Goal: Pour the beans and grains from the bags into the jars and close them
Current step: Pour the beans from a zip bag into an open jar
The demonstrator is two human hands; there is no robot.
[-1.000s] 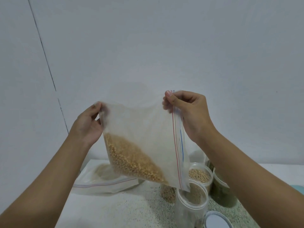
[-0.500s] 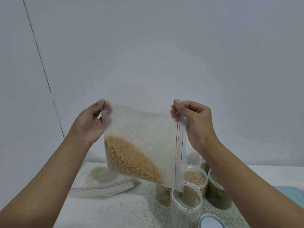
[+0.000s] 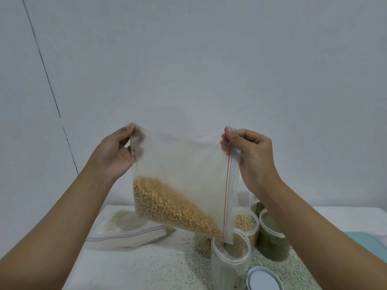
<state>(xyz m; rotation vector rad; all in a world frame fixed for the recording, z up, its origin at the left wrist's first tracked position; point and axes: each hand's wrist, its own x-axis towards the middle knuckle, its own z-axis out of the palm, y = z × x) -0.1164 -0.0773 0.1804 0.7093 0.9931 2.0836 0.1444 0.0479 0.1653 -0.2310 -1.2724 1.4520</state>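
Head view: I hold a clear zip bag (image 3: 184, 164) up in front of the wall, above the table (image 3: 146, 266). It is turned so its red-lined zip edge runs down the 3 o'clock side.
Left hand (image 3: 114, 155): thumb and fingers are closed to a narrow pinch on the bag's 10 o'clock corner, and they hold nothing else.
Right hand (image 3: 253, 158): thumb and forefinger pinch the top of the zip edge at the bag's 2 o'clock corner, with the other fingers curled behind the plastic.
Grains (image 3: 171, 208): yellow-brown, they are heaped in the bag's lower part and slope from 9 o'clock down to the 5 o'clock corner.
Bag mouth: I cannot tell whether the zip is parted.
Low corner: it hangs at the mouth of the front jar (image 3: 230, 260), and I cannot tell if it touches the rim.
Front jar: clear, upright and uncapped, at 5 o'clock in the frame.
Lid (image 3: 264, 279): lies flat on the table just beside the front jar, at its 4 o'clock.
Bean jar (image 3: 246, 223): uncapped, behind the front jar at its 1 o'clock, and holding pale beans.
Green jar (image 3: 272, 239): at the front jar's 2 o'clock, with dark green contents.
Spare bag (image 3: 125, 233): lies flat on the table at 7 o'clock of the held bag.
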